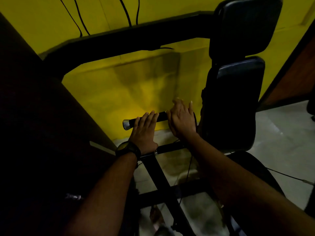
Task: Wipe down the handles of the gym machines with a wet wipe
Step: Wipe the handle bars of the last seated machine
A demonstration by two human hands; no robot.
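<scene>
Head view: the machine handle (pixel 162 117) is a short, round black grip, lying almost level with a slight upward tilt to the right, and it ends on the left in a polished metal cap (pixel 126 125). It sits at the centre of the picture, in front of the yellow wall (pixel 127 86). The left hand (pixel 144 132) lies flat across the handle, its straight fingers held together and draped over the grip just right of the cap. The right hand (pixel 183 120) covers the handle's right end with its fingers spread wide; it is blurred, so whether anything lies under the palm cannot be told. A dark round-faced wristwatch (pixel 127 149) circles the left wrist. Right of the handle stand two smooth, black, rounded rectangular pads (pixel 238 92), one above the other. A thick black frame beam (pixel 119 40) arches overhead, with thin black cables (pixel 80 19) running down the wall behind it. Below is a pale tiled floor (pixel 281 130).
</scene>
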